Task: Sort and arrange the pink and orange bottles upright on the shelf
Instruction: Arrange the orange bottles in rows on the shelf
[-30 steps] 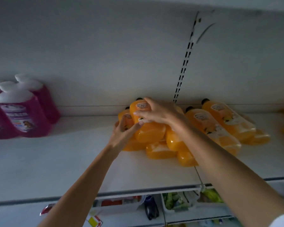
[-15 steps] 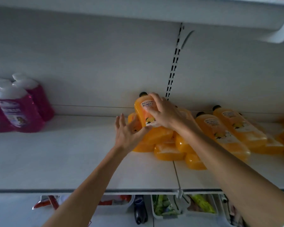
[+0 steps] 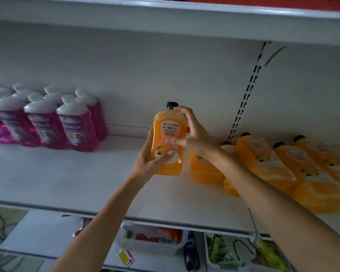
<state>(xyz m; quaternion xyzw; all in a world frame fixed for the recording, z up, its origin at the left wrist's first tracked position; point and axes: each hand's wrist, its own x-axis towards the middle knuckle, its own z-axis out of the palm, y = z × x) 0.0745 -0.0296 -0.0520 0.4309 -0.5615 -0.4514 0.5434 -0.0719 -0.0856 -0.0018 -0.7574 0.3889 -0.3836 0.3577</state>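
Centre of the frame: one orange bottle (image 3: 168, 142) is up and vertical, black cap (image 3: 172, 105) on top and label facing the camera. Both hands are on it. The left hand (image 3: 151, 160) curls round the lower left side with its thumb across the front. The right hand (image 3: 194, 138) grips the upper right edge, its thumb on the label. Whether the base touches the shelf (image 3: 67, 179) I cannot tell.

Over in the left of the frame, the pink bottles (image 3: 47, 122) stand upright in tight rows against the back wall, well apart from the held one. On the right it's crowded: the lying orange bottles (image 3: 283, 165) sprawl on their sides, overlapping, and the right forearm crosses in front of them. A slotted strip (image 3: 245, 99) runs up the back wall behind that pile. An upper shelf (image 3: 165, 20) spans the top, and bins (image 3: 155, 242) of packaged goods sit at the bottom.
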